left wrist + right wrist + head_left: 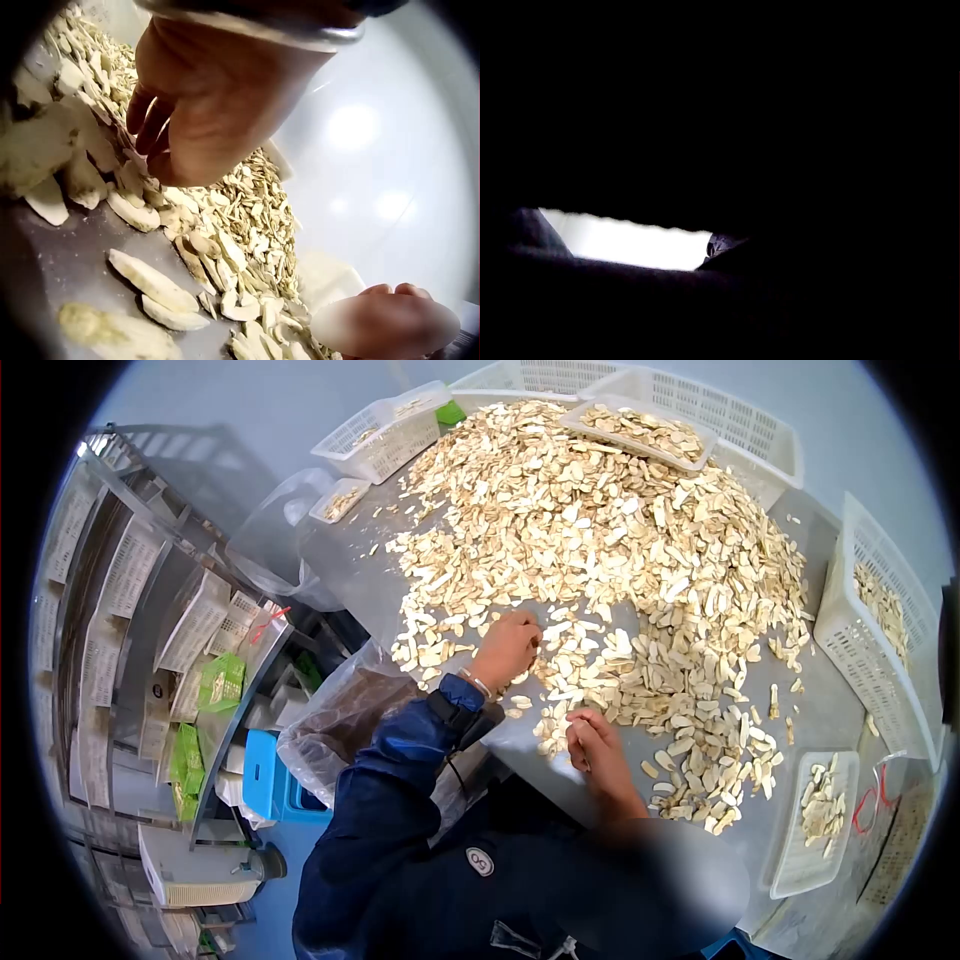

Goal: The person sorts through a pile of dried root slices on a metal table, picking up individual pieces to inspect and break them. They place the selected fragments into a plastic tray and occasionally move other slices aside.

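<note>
A large heap of pale dried slices (560, 530) covers much of the grey metal table (350, 560). My left hand (508, 650) is at the near left edge of the heap, its fingers bent down among the slices (135, 214); in the left wrist view the left hand (217, 97) hides whatever its fingertips touch. My right hand (597, 755) is near the table's front edge beside a small group of slices, fingers curled, and whether it holds a slice cannot be told. The right wrist view is almost wholly dark.
White baskets (385, 445) stand behind the heap, another basket (880, 620) at the right. A white tray (848, 770) with slices lies at the right front. A clear plastic bag (310, 745) hangs left of my left arm, near a blue bin (262, 775) and shelving (150, 580).
</note>
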Action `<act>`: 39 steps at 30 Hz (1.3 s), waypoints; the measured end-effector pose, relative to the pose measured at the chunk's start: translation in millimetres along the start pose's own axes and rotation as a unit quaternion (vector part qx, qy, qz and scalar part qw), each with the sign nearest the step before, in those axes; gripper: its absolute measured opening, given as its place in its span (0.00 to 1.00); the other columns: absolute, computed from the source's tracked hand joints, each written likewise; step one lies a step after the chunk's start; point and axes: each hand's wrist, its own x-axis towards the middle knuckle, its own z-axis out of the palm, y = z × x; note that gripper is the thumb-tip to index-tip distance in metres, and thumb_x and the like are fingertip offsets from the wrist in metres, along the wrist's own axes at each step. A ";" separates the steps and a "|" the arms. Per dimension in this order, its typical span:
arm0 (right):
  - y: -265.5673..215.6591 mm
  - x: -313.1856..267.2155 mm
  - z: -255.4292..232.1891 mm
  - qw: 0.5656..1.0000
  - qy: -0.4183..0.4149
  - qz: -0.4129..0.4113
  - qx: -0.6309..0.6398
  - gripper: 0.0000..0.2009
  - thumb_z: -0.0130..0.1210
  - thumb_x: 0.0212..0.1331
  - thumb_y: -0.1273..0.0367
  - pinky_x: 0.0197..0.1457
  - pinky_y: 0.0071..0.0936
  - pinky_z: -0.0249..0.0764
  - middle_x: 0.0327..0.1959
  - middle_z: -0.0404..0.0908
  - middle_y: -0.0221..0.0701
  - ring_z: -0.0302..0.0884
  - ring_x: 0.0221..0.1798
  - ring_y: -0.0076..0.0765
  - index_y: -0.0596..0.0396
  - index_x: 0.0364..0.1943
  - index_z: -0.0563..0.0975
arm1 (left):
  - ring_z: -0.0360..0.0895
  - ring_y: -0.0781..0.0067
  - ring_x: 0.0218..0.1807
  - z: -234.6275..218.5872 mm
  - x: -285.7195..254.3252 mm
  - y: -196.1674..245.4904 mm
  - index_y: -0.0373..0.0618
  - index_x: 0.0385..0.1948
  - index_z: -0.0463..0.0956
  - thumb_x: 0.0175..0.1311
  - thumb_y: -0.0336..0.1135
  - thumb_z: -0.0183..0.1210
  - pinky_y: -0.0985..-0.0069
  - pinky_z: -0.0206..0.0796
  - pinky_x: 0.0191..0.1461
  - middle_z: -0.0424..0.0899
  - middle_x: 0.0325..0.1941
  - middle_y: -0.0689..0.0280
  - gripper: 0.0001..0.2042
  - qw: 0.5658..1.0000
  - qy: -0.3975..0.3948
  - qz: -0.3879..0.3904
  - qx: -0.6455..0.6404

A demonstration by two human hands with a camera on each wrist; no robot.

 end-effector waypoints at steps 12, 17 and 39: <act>3.8 0.6 -4.7 1.000 -0.008 -0.014 0.002 0.07 0.50 0.71 0.69 0.20 0.16 0.49 0.26 0.69 0.21 0.56 0.19 0.13 0.55 0.47 0.75 | 0.82 0.64 0.35 -2.6 -6.1 42.9 0.43 0.45 0.81 0.61 0.32 0.62 0.70 0.73 0.40 0.85 0.37 0.62 0.11 0.986 -0.014 -0.008 -0.168; 4.3 0.0 -2.3 1.000 -0.015 -0.005 0.011 0.07 0.50 0.70 0.70 0.21 0.16 0.49 0.26 0.69 0.21 0.56 0.20 0.13 0.56 0.47 0.75 | 0.77 0.84 0.35 -17.8 -23.0 33.7 0.39 0.43 0.81 0.67 0.29 0.58 0.80 0.71 0.38 0.84 0.34 0.67 0.08 0.948 -0.013 -0.159 -0.276; -7.2 -2.5 10.1 0.997 0.058 0.006 0.055 0.17 0.44 0.76 0.58 0.25 0.17 0.61 0.37 0.75 0.28 0.66 0.28 0.18 0.55 0.55 0.73 | 0.78 0.76 0.57 -51.1 -26.1 74.9 0.39 0.61 0.68 0.73 0.23 0.48 0.84 0.70 0.51 0.81 0.57 0.61 0.16 0.750 -0.146 -0.185 -0.619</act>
